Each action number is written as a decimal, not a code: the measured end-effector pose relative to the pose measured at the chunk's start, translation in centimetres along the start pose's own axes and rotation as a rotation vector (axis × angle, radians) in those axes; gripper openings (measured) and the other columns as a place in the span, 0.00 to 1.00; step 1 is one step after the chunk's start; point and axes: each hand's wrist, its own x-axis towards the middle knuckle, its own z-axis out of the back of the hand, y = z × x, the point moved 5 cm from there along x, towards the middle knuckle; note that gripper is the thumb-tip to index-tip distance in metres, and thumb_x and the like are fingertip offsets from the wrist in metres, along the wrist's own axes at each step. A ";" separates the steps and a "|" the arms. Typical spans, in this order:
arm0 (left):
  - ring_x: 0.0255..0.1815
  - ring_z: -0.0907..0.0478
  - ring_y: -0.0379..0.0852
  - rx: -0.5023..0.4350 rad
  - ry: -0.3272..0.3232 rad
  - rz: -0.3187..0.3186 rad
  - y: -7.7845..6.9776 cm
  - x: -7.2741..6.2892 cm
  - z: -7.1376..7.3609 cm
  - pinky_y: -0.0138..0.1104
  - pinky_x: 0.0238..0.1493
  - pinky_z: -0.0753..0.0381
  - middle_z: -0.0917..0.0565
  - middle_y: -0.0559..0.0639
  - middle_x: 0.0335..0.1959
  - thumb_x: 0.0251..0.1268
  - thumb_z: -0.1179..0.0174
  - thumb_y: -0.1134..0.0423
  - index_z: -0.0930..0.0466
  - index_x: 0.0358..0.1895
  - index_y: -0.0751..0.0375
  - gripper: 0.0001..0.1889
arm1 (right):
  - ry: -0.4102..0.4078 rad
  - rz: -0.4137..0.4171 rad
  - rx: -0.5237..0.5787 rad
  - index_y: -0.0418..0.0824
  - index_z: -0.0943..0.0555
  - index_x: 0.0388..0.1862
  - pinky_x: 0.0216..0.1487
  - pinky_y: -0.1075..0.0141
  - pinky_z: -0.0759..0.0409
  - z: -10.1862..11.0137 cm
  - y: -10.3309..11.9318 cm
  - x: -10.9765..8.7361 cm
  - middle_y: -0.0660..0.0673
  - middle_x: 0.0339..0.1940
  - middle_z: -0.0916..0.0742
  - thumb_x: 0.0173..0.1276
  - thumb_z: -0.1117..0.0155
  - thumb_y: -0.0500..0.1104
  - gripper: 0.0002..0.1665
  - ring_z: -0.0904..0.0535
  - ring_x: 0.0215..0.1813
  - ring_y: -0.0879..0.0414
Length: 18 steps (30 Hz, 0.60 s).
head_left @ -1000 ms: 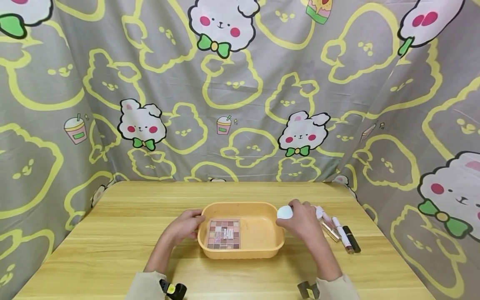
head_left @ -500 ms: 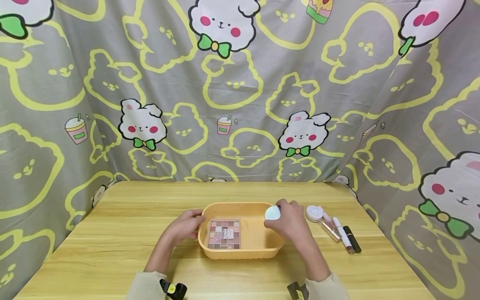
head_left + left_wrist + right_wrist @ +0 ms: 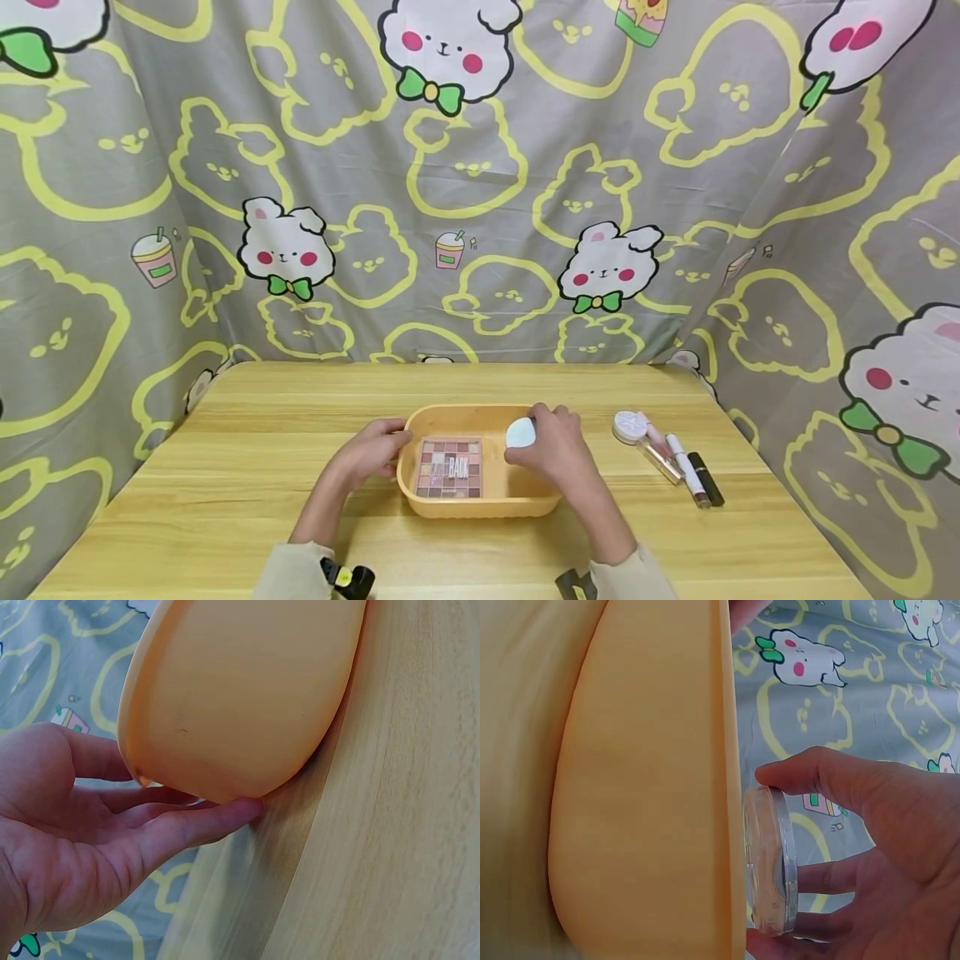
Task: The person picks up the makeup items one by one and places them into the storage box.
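Note:
A yellow-orange plastic basin [image 3: 480, 507] rests on the table, with a square eyeshadow palette [image 3: 448, 468] lying flat in its left half. My left hand [image 3: 369, 454] holds the basin's left end at the rim; in the left wrist view, fingertips [image 3: 244, 810] touch its outer wall. Above the basin's right half, my right hand [image 3: 558, 446] grips a round powder compact [image 3: 521, 433] by its edge, its pale face showing. From the right wrist view, the compact [image 3: 769, 859] stands on edge between thumb and fingers, partly hidden by the basin's rim.
Right of the basin lie a round white case [image 3: 630, 427], a gold-ended tube [image 3: 660, 461], a white tube with dark end [image 3: 687, 471] and a black tube [image 3: 706, 479]. A patterned curtain [image 3: 480, 183] hangs behind the wooden table [image 3: 247, 467].
My right hand has moved left with the powder compact, from the basin's right rim to over its inside. The round white case has come into full view. The left hand stays put.

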 end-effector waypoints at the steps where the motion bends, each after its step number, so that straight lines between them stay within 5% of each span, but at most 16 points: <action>1: 0.53 0.17 0.55 0.001 0.000 0.000 0.0 0.0 0.0 0.43 0.41 0.13 0.20 0.68 0.59 0.81 0.57 0.64 0.37 0.73 0.75 0.25 | 0.005 0.001 0.004 0.31 0.20 0.53 0.39 0.52 0.19 -0.2 0.1 0.0 0.34 0.43 0.20 0.44 0.17 0.46 0.37 0.28 0.49 0.40; 18: 0.55 0.18 0.56 -0.003 0.001 -0.005 0.0 0.1 -0.1 0.46 0.44 0.12 0.20 0.69 0.60 0.81 0.57 0.63 0.38 0.73 0.76 0.26 | 0.048 0.034 0.019 0.31 0.20 0.49 0.36 0.56 0.18 -1.7 1.2 -0.5 0.33 0.45 0.20 0.44 0.16 0.45 0.34 0.27 0.46 0.44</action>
